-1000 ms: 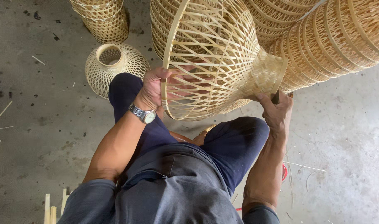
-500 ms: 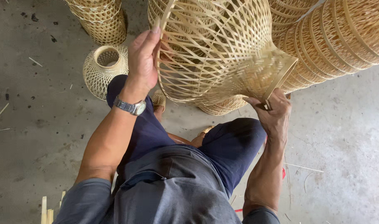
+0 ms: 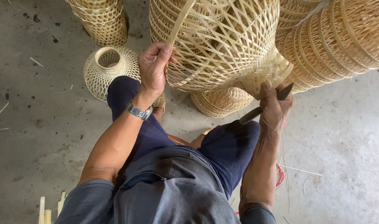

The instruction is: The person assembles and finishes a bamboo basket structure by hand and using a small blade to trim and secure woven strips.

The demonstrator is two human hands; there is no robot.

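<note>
Woven bamboo basket [image 3: 226,45] between both hands

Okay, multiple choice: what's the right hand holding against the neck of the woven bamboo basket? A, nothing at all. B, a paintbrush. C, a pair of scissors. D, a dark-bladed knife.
D: the right hand grips a knife, its dark blade tip at the narrow neck of the woven bamboo basket, which the left hand steadies.

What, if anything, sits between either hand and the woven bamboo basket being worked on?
Nothing visible. The left hand grips a strip at the woven bamboo basket, and the right hand, holding a dark knife, presses against its narrow neck.
</note>
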